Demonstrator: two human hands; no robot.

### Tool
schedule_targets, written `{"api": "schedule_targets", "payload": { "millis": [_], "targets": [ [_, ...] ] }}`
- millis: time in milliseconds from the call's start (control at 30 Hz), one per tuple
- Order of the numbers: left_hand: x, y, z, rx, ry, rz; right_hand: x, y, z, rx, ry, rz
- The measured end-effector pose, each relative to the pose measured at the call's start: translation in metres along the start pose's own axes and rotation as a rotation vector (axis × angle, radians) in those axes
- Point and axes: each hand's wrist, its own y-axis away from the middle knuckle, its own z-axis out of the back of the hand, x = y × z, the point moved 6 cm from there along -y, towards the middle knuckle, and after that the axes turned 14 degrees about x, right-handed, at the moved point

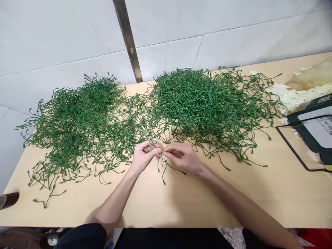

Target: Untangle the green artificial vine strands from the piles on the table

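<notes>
At the middle of the table my left hand (145,155) and my right hand (184,157) meet, fingertips pinched together. Between them is a thin green artificial flower stem (164,173), whose branched ends hang below the fingers. Just where each hand grips it is partly hidden by the fingers. Behind my right hand spreads a thick heap of the same green stems (199,100). To the left lies a looser pile of green stems (72,121), with scattered ones joining the two heaps.
A wooden table (207,200) stands against a white tiled wall (77,31) with a metal strip (128,41). On the right are white artificial blossoms (287,97), a clear plastic bag (313,74) and a dark green device (311,128) with a black wire frame.
</notes>
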Motion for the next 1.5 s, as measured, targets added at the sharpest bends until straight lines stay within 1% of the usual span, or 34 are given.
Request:
{"api": "schedule_targets", "payload": {
  "millis": [67,167,233,300,400,467,567,633,700,767,833,933,1033,1200,1400,1500],
  "targets": [
    [0.000,0.000,0.002,-0.028,-0.021,-0.001,-0.005,0.000,-0.005,0.017,-0.083,-0.066],
    [-0.002,0.001,0.005,-0.088,-0.060,-0.016,-0.016,0.001,-0.009,0.067,-0.313,-0.195],
    [-0.003,0.002,0.004,-0.101,-0.055,-0.028,-0.019,0.001,-0.012,0.083,-0.432,-0.231],
    [-0.004,0.002,0.000,-0.090,-0.037,-0.031,-0.019,0.001,-0.014,0.076,-0.469,-0.227],
    [-0.007,0.003,-0.003,-0.077,-0.047,-0.018,-0.020,0.002,-0.017,0.042,-0.462,-0.234],
    [-0.009,0.003,-0.003,-0.089,-0.077,-0.006,-0.020,0.003,-0.018,0.027,-0.450,-0.245],
    [-0.011,0.004,-0.002,-0.104,-0.114,0.001,-0.020,0.003,-0.017,0.041,-0.393,-0.248],
    [-0.012,0.004,-0.002,-0.108,-0.125,-0.014,-0.017,0.002,-0.014,0.044,-0.295,-0.205],
    [-0.014,0.005,-0.002,-0.126,-0.148,-0.038,-0.012,0.001,-0.011,0.032,-0.200,-0.128],
    [-0.016,0.006,-0.001,-0.155,-0.193,-0.051,-0.010,0.001,-0.010,0.019,-0.159,-0.083],
    [-0.017,0.007,-0.001,-0.178,-0.238,-0.057,-0.012,0.001,-0.011,0.025,-0.184,-0.104],
    [-0.017,0.007,-0.001,-0.181,-0.277,-0.078,-0.015,0.002,-0.013,0.022,-0.234,-0.146],
    [-0.017,0.006,-0.002,-0.161,-0.312,-0.101,-0.017,0.002,-0.013,0.012,-0.241,-0.157],
    [-0.020,0.005,-0.006,-0.095,-0.370,-0.123,-0.017,0.004,-0.014,-0.015,-0.250,-0.191],
    [-0.026,0.007,-0.007,-0.082,-0.477,-0.173,-0.016,0.002,-0.015,0.000,-0.232,-0.208],
    [-0.028,0.007,-0.007,-0.068,-0.480,-0.183,-0.019,0.002,-0.015,0.003,-0.259,-0.222]
  ]
}}
